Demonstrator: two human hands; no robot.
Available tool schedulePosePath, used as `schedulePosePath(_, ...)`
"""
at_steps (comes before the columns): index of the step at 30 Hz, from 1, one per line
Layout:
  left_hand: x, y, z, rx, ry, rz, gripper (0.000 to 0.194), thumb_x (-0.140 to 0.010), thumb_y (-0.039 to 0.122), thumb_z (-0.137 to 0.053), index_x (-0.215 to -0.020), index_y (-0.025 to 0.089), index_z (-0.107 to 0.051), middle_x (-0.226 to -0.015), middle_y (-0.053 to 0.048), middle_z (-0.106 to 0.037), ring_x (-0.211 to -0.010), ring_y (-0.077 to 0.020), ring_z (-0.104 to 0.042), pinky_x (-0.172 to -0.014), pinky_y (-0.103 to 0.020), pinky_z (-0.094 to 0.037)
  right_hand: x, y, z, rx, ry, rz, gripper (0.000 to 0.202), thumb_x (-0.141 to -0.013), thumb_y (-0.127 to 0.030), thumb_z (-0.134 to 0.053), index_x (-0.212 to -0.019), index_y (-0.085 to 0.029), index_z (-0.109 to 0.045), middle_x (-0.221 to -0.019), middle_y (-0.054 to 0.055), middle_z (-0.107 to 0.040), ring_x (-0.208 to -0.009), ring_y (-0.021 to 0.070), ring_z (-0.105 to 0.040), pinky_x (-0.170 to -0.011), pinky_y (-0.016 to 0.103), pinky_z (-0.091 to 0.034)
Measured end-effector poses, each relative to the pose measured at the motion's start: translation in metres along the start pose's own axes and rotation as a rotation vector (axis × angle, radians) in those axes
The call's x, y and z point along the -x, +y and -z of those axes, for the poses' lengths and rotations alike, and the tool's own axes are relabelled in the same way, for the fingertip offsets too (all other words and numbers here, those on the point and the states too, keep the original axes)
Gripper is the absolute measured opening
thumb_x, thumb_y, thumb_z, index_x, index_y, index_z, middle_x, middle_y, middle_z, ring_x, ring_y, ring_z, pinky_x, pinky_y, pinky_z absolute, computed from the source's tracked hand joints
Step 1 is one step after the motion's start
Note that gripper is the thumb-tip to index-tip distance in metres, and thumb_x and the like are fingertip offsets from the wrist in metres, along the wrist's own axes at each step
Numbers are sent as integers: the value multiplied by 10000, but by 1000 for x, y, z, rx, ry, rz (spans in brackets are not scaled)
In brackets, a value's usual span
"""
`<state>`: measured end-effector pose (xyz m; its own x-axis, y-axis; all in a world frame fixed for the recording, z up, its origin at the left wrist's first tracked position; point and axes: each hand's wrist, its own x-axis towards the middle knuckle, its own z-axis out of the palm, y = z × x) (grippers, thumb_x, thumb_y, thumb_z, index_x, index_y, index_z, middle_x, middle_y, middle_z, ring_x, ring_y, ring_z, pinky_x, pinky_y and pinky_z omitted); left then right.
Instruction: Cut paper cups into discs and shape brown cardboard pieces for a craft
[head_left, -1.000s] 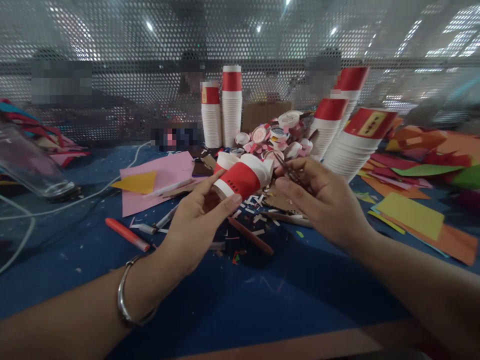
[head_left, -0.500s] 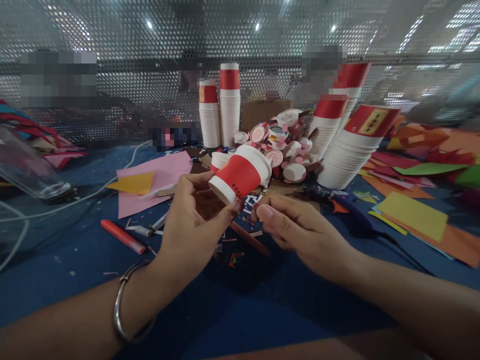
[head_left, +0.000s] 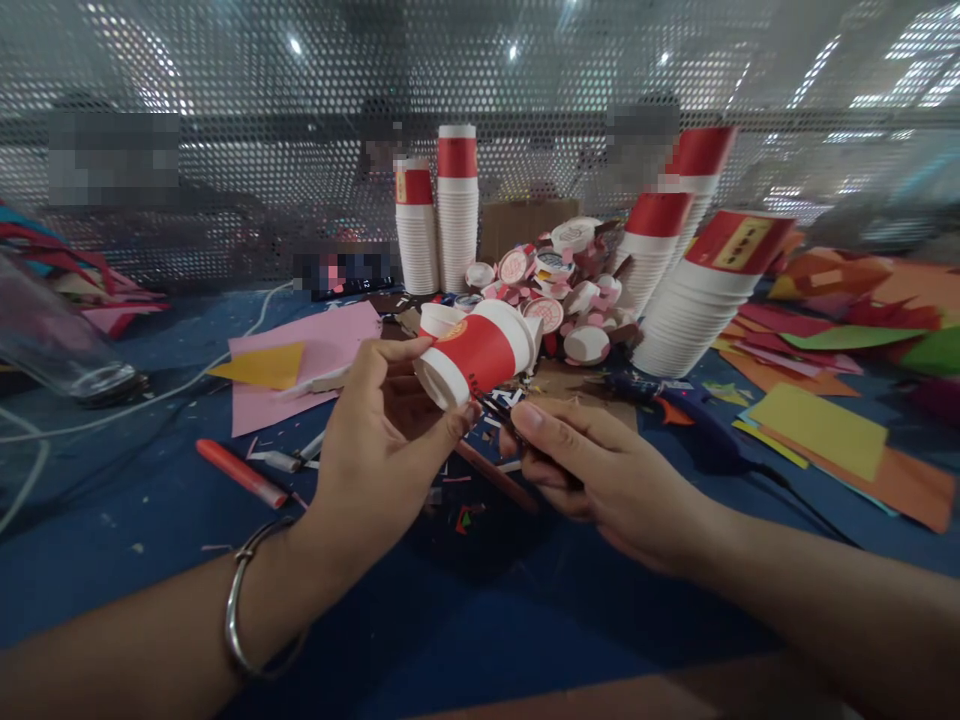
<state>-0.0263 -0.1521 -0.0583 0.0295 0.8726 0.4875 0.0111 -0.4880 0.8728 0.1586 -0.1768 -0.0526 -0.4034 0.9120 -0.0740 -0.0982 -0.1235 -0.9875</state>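
Observation:
Tilted on its side, a red and white paper cup (head_left: 480,352) is held by its base end in my left hand (head_left: 379,430), with the thumb below and fingers above. Just right of that thumb, my right hand (head_left: 577,450) is closed around a thin dark tool (head_left: 495,404), whose tip lies close to the cup's lower edge. Most of the tool is hidden by the fingers, so its kind cannot be made out. Behind the cup lies a pile of white discs with pink tabs (head_left: 544,315).
Stacked cups stand behind at the centre (head_left: 457,230) and right (head_left: 694,300). Pink paper (head_left: 337,335) and a red marker (head_left: 240,473) lie left. A dark corded tool (head_left: 697,430) and yellow paper (head_left: 821,430) lie right. Paper scraps cover the blue table (head_left: 525,640).
The cup has turned a little in my left hand, and a yellow mark now shows on its side. The dark tool in my right hand has come into view near the cup.

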Motion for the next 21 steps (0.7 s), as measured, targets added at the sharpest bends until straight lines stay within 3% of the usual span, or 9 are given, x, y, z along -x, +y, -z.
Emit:
schedulePosePath(10,0,6,3,-126,-46,-64,503,-786,219,-850,-1232,184,-620,-1249,-129,-713,-1030,-255,-743,-930,-438,-627,4,-3,-2,-157,-18,-45,475,-885,-621,-685,-805,-171,-557,-533,-103,-345,-411,13,-204,-359,129,-128)
schedulePosePath(21,1,8,3,-229,-11,-54,508,-753,270,-871,-1195,192,-634,-1188,-130,-735,-1035,-301,-747,-954,-523,-626,5,-1,-5,-216,-1,-28,421,-898,-556,-695,-791,-171,-562,-536,-94,-376,-400,12,-219,-358,131,-134)
